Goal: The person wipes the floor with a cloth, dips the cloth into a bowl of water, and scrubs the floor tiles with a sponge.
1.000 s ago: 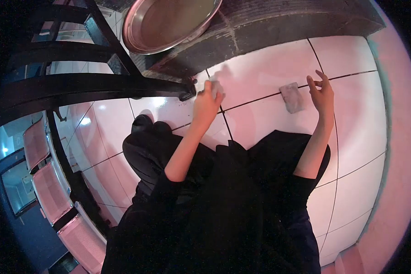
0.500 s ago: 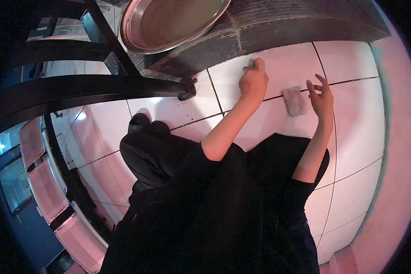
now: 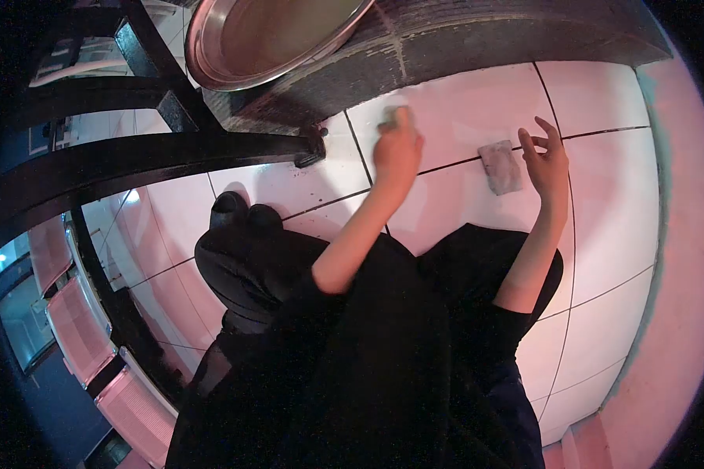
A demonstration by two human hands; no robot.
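Observation:
My left hand (image 3: 397,152) is over the white floor tiles (image 3: 461,102), near the dark step. Its fingers are curled round a small greyish thing, blurred and mostly hidden, that I cannot make out. My right hand (image 3: 545,160) hovers at the right with its fingers apart and nothing between them. Just left of it, a grey-pink rectangular pad (image 3: 501,167) lies flat on the tiles across a grout line.
A metal basin (image 3: 203,55) of cloudy liquid stands on the dark step (image 3: 461,51). Black furniture (image 3: 156,156) reaches in from the left, its foot near my left hand. Pink perforated seats (image 3: 82,324) are at lower left, a pink wall (image 3: 680,273) at right.
My left hand has moved right across the tiles and then partly back left. My right hand has barely moved. The pad lies where it was.

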